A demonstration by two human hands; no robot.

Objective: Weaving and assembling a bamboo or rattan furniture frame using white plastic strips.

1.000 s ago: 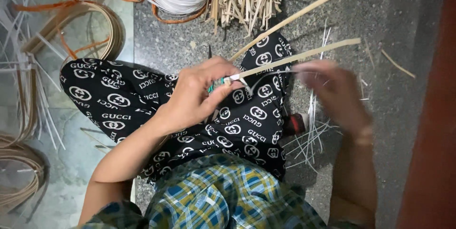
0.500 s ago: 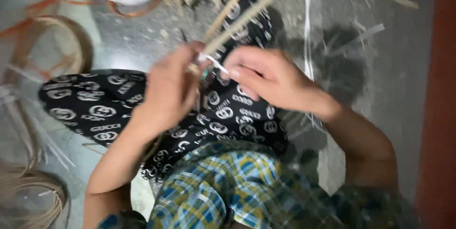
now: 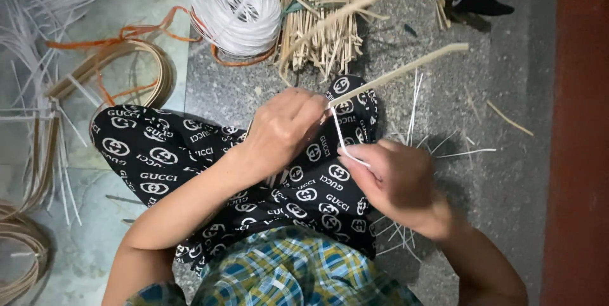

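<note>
Speckled grey floor [image 3: 507, 71] beneath a seated person in black patterned trousers [image 3: 190, 160]. Right hand [image 3: 396, 182] pinches a thin white strip [image 3: 342, 144]; left hand [image 3: 285, 128] grips two pale cane sticks [image 3: 406, 68] where the strip meets them. Beyond: bundle of short cane pieces [image 3: 323, 33], white strip coil [image 3: 238, 1].

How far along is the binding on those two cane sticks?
Done: little shows; the joint sits hidden under the left hand, which grips two pale cane sticks where they meet. In hand: the right hand pulls a thin white plastic strip taut from that grip. Left: the white strip coil and bundle of short tan sticks lie unused.
</note>
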